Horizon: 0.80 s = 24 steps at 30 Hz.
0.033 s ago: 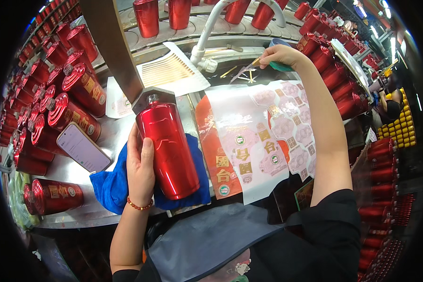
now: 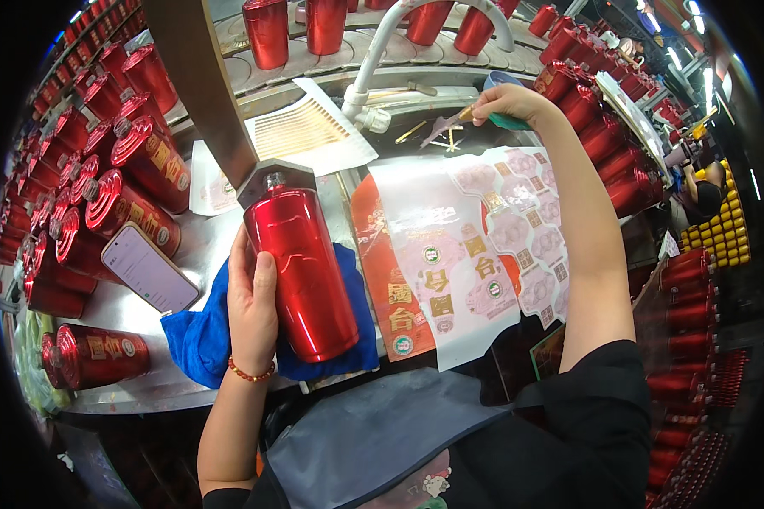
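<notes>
My left hand (image 2: 253, 297) is wrapped round the side of a glossy red bottle (image 2: 308, 276), which leans over a blue cloth (image 2: 199, 335) with its neck pointing away from me. No label shows on the bottle's facing side. Stretched out to the far right, my right hand (image 2: 509, 103) pinches a thin, limp, see-through decal (image 2: 443, 127) with a gold part near the fingertips. A green flat piece (image 2: 508, 121) shows under the same palm; its kind is unclear. Below the decal is a dark basin (image 2: 407, 146) with several pale slips in it.
Decal sheets (image 2: 437, 280) lie right of the bottle, and a striped sheet (image 2: 306, 131) lies beyond it. A phone (image 2: 150, 270) leans against labelled red bottles (image 2: 132, 212) at left. A post (image 2: 199, 85) and a white pipe (image 2: 367, 85) rise behind. More bottles ride a conveyor (image 2: 356, 47).
My right hand and the decal have shifted very slightly. My left hand stays on the bottle.
</notes>
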### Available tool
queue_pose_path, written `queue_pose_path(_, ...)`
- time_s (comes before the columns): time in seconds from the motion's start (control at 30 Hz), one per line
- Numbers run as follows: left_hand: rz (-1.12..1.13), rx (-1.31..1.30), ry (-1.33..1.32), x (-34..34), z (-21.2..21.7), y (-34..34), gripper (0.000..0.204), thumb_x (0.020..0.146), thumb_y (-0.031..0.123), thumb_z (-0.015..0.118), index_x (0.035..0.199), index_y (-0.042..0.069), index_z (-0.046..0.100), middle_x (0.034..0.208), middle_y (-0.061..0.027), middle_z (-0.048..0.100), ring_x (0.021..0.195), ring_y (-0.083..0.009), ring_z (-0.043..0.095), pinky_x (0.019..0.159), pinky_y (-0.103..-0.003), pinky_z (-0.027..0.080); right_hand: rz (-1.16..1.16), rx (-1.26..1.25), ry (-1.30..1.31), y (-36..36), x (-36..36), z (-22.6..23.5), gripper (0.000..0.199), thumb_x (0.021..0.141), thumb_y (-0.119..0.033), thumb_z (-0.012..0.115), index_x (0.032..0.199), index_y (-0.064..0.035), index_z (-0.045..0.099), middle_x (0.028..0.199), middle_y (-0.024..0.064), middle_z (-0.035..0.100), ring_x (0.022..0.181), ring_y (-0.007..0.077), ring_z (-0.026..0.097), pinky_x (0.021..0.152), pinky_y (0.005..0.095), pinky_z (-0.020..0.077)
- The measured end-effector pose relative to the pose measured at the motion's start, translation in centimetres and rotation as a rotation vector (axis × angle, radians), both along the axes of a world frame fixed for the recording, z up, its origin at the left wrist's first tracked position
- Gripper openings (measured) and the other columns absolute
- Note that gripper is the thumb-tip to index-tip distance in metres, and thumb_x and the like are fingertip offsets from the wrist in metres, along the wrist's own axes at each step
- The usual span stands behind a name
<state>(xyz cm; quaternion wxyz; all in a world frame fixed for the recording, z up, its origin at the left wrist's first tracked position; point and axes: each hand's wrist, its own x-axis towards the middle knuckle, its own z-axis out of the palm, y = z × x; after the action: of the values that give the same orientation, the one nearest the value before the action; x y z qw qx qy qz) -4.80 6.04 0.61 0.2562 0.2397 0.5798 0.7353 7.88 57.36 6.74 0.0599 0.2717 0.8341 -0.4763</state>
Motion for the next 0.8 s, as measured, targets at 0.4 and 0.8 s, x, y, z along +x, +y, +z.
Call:
queue_pose_path(0.4, -0.037, 0.024, 0.039, -0.3, -1.6, 0.4, 0.065, 0.109, 0.03, 0.052, 0.16, -0.001, 0.027, 0.158, -0.0151, 0.041, 0.143, -0.0228, 0.043, 0.118, -0.036, 0.034, 0.104, 0.642, -0.661, 13.0, 3.8, -11.2, 0.028, 0.077, -0.032, 0.084, 0.098, -0.0121, 0.083, 0.089, 0.0113, 0.078, 0.077, 0.0247, 0.073, 0.075, 0.0374, 0.0566)
queue_pose_path(0.8, -0.084, -0.104, 0.011, 0.4, 1.2, -1.0, 0.071, 0.102, 0.016, 0.064, 0.159, -0.002, 0.026, 0.149, -0.0142, 0.05, 0.135, -0.0208, 0.051, 0.113, -0.035, 0.04, 0.202, 0.563, 0.126, -10.5, -0.6, 7.7, 0.019, 0.083, -0.016, 0.076, 0.095, -0.0011, 0.077, 0.08, 0.0039, 0.073, 0.076, 0.0105, 0.067, 0.071, 0.0257, 0.0512)
